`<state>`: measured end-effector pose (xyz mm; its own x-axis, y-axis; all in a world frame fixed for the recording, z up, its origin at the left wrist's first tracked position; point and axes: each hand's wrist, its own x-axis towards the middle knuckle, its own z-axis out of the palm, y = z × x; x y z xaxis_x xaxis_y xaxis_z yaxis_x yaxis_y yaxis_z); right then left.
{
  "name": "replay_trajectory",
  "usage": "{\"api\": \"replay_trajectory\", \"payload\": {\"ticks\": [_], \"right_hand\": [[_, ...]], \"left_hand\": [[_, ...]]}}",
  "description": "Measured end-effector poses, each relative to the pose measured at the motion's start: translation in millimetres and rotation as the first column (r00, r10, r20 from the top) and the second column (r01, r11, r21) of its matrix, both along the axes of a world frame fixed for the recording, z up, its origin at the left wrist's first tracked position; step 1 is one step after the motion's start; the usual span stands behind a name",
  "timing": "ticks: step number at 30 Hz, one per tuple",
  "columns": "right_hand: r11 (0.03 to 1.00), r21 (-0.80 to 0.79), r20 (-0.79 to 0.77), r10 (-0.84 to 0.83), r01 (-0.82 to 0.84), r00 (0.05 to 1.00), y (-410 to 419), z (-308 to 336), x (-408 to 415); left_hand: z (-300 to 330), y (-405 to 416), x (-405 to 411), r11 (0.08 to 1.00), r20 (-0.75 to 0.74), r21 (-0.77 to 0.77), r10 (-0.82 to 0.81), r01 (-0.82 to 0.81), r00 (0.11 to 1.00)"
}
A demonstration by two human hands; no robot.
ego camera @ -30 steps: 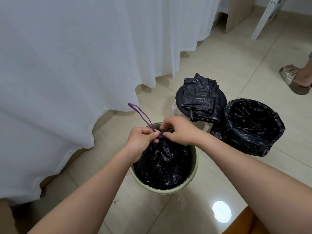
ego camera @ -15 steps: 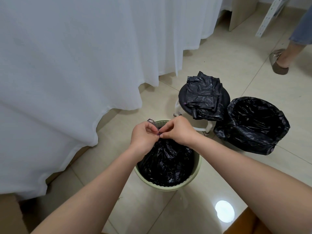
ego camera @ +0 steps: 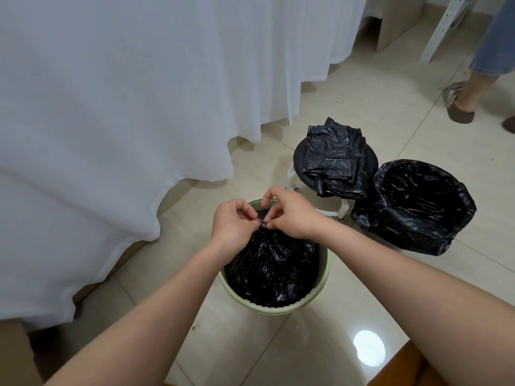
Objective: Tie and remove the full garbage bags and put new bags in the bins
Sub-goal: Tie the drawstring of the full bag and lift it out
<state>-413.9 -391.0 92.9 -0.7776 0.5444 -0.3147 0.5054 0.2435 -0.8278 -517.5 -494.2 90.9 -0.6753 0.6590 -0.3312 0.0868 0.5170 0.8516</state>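
Observation:
A full black garbage bag point(ego camera: 271, 270) sits in a pale green bin point(ego camera: 323, 282) on the tiled floor in front of me. Its mouth is gathered at the top, where a thin purple drawstring point(ego camera: 262, 222) shows as a small knot. My left hand point(ego camera: 232, 227) and my right hand point(ego camera: 291, 215) meet over that knot, each pinching the string between thumb and fingers. To the right, a second bin lined with an open black bag point(ego camera: 418, 204) stands on the floor. Folded new black bags point(ego camera: 334, 160) lie piled on a round stool point(ego camera: 341, 211).
White curtains point(ego camera: 125, 107) hang along the left and back, reaching the floor. Another person's leg in jeans and a shoe point(ego camera: 457, 105) are at the upper right. A white perforated rail point(ego camera: 443, 26) leans at the far right. Cardboard point(ego camera: 16, 355) sits at the lower left.
The long purple loop that stuck up to the left has been drawn down into a small knot between my hands. The other person's foot stepped further up and away.

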Motion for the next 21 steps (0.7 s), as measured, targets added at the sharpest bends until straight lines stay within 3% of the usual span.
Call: {"api": "replay_trajectory", "payload": {"ticks": [4, 7, 17, 21], "right_hand": [[0.960, -0.281, -0.015, -0.016, 0.011, 1.000, 1.7, 0.3, 2.2], [0.925, -0.379, -0.003, -0.045, 0.040, 0.999, 3.1, -1.6, 2.0], [0.911, -0.413, 0.002, -0.013, 0.013, 1.000, 9.4, 0.8, 3.0], [0.966, -0.255, 0.033, 0.057, -0.047, 0.998, 9.6, 4.3, 2.3]], "left_hand": [[-0.2, -0.6, 1.7, 0.999, -0.017, -0.006, -0.043, 0.043, 0.999], [-2.4, -1.2, 0.2, 0.996, -0.079, -0.050, -0.082, 0.078, 0.994], [-3.5, -5.6, -2.4, 0.969, 0.000, -0.123, -0.218, 0.216, 0.976], [0.3, -6.3, -6.5, 0.968, -0.040, -0.147, -0.211, 0.203, 0.977]]}}
